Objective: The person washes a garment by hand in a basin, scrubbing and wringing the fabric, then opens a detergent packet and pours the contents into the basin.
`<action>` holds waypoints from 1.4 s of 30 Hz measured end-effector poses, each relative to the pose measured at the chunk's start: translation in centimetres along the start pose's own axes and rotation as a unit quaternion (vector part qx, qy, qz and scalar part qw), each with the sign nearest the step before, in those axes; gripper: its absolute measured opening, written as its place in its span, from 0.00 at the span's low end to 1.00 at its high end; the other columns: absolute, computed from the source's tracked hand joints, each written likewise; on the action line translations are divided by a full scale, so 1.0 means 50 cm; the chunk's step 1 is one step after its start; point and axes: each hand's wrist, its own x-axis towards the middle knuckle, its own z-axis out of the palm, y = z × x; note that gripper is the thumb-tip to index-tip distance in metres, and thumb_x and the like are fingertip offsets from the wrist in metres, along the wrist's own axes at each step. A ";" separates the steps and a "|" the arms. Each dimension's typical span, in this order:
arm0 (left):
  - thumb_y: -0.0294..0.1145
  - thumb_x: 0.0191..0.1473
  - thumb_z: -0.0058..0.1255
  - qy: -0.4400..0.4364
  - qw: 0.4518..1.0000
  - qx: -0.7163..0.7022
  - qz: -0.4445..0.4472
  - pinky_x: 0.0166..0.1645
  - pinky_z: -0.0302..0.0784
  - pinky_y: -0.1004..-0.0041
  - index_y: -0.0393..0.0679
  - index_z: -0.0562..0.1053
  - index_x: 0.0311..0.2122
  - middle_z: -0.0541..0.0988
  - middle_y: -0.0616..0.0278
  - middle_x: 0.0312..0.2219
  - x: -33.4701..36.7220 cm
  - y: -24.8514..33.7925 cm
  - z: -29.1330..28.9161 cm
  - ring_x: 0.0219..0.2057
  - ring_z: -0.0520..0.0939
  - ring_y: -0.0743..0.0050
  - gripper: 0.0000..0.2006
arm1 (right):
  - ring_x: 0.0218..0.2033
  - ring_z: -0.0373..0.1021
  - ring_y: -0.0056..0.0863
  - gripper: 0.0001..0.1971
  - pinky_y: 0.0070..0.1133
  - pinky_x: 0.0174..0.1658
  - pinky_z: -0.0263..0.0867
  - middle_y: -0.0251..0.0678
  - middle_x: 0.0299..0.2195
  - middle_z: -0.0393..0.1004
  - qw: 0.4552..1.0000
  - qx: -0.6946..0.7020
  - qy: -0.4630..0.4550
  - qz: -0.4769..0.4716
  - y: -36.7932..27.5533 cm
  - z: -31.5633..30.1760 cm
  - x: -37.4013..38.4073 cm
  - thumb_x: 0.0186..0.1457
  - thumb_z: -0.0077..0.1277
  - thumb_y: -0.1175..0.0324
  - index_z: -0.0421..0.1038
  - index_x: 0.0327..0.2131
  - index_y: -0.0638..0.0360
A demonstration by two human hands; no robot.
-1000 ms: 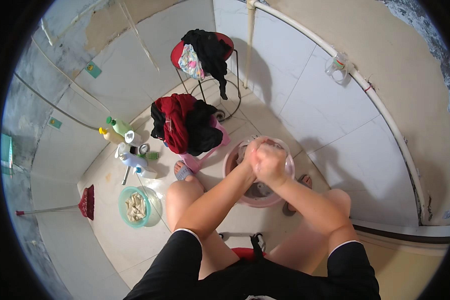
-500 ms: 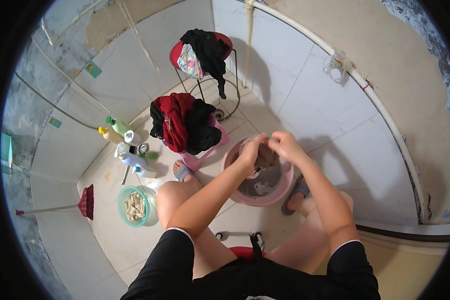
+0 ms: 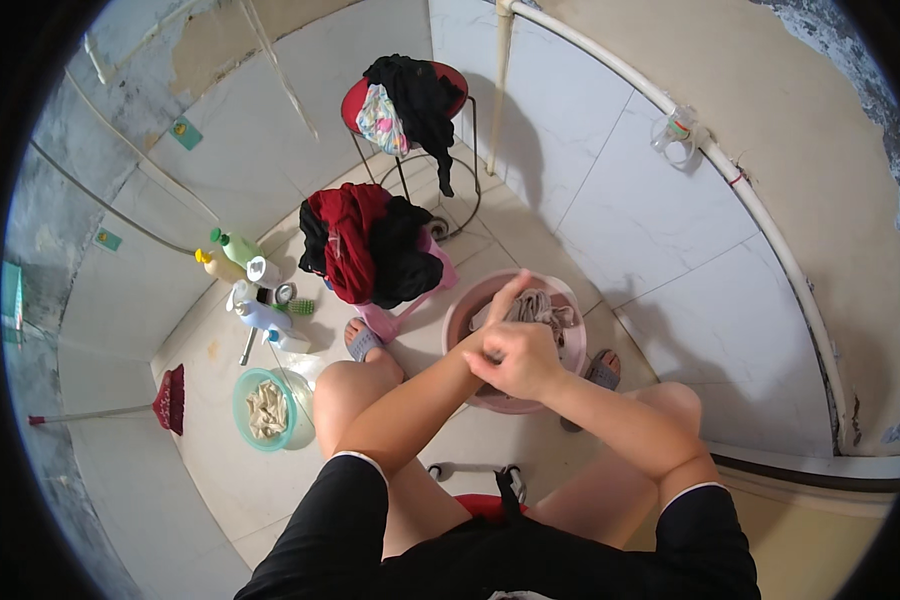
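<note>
Below me on the floor stands a pink basin (image 3: 452,318) with a wet, twisted greyish cloth (image 3: 542,312) in it. My left hand (image 3: 508,300) is stretched out over the basin's far side, its fingers extended, and holds nothing. My right hand (image 3: 518,358) crosses over my left wrist with its fingers curled round it; it partly hides the wrist and the near part of the basin. The cloth lies just right of my left hand, apart from both hands.
A pink stool (image 3: 395,318) piled with red and black clothes (image 3: 355,235) stands beyond the basin. Farther back is a red stool (image 3: 450,75) with more clothes. To the left are several bottles (image 3: 260,312), a green brush (image 3: 303,306) and a teal basin (image 3: 240,420) holding pale cloth.
Both hands were together over the cloth at the basin's far side. The cloth now lies loose in the basin, and my right hand has come nearer and left, onto my left wrist.
</note>
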 end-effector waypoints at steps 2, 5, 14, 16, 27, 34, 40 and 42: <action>0.46 0.60 0.31 0.127 0.990 0.017 -0.059 0.42 0.76 0.65 0.44 0.70 0.43 0.76 0.57 0.32 0.002 0.007 0.044 0.34 0.79 0.67 0.19 | 0.18 0.70 0.37 0.10 0.30 0.23 0.65 0.39 0.16 0.71 0.985 -0.138 0.088 -0.047 0.043 0.014 0.014 0.44 0.55 0.65 0.69 0.17 0.58; 0.40 0.59 0.32 0.206 0.939 -0.137 -0.240 0.37 0.77 0.66 0.43 0.70 0.34 0.75 0.60 0.26 0.045 0.037 0.121 0.30 0.78 0.68 0.15 | 0.17 0.67 0.41 0.11 0.31 0.21 0.62 0.45 0.17 0.69 0.962 -0.027 0.135 0.235 0.144 -0.031 0.055 0.47 0.51 0.67 0.68 0.15 0.58; 0.36 0.53 0.38 0.284 0.935 -0.081 -0.196 0.33 0.75 0.62 0.43 0.68 0.26 0.72 0.60 0.23 0.080 0.058 0.055 0.27 0.75 0.64 0.10 | 0.18 0.66 0.42 0.12 0.30 0.25 0.62 0.43 0.19 0.72 0.946 -0.019 0.117 0.301 0.174 -0.019 0.035 0.56 0.45 0.67 0.71 0.23 0.63; 0.34 0.50 0.38 0.273 0.947 -0.053 -0.163 0.35 0.75 0.61 0.40 0.69 0.29 0.74 0.56 0.26 0.070 0.090 0.078 0.28 0.76 0.59 0.10 | 0.24 0.70 0.32 0.11 0.27 0.30 0.64 0.38 0.25 0.75 0.861 0.231 0.031 0.453 0.229 -0.034 0.030 0.56 0.44 0.68 0.74 0.30 0.64; 0.13 0.41 0.34 0.107 0.992 0.023 -0.064 0.44 0.74 0.60 0.22 0.66 0.38 0.73 0.46 0.34 0.032 0.119 0.061 0.39 0.75 0.55 0.16 | 0.52 0.61 0.27 0.31 0.27 0.55 0.56 0.37 0.48 0.67 0.723 0.554 -0.081 0.404 0.184 -0.104 0.029 0.46 0.60 0.67 0.60 0.53 0.65; 0.30 0.55 0.43 0.219 0.959 -0.128 -0.123 0.51 0.69 0.57 0.32 0.66 0.45 0.71 0.48 0.43 0.048 0.032 -0.006 0.46 0.72 0.54 0.15 | 0.33 0.72 0.36 0.22 0.27 0.40 0.67 0.46 0.33 0.75 0.914 0.204 0.123 0.327 0.231 -0.075 0.057 0.41 0.55 0.71 0.68 0.43 0.68; 0.59 0.52 0.46 0.148 0.912 -0.215 -0.315 0.48 0.72 0.61 0.39 0.67 0.45 0.76 0.55 0.36 0.078 0.077 -0.022 0.40 0.77 0.58 0.29 | 0.25 0.70 0.41 0.13 0.32 0.30 0.66 0.40 0.21 0.70 0.997 -0.066 0.036 0.023 -0.001 -0.008 0.022 0.37 0.56 0.63 0.65 0.24 0.59; 0.58 0.53 0.43 0.107 0.935 -0.184 -0.283 0.41 0.75 0.66 0.42 0.70 0.37 0.76 0.58 0.29 0.104 0.012 -0.119 0.33 0.78 0.63 0.25 | 0.20 0.69 0.35 0.14 0.29 0.26 0.65 0.36 0.17 0.68 0.997 -0.070 0.007 -0.035 -0.024 0.010 0.005 0.38 0.60 0.60 0.65 0.19 0.55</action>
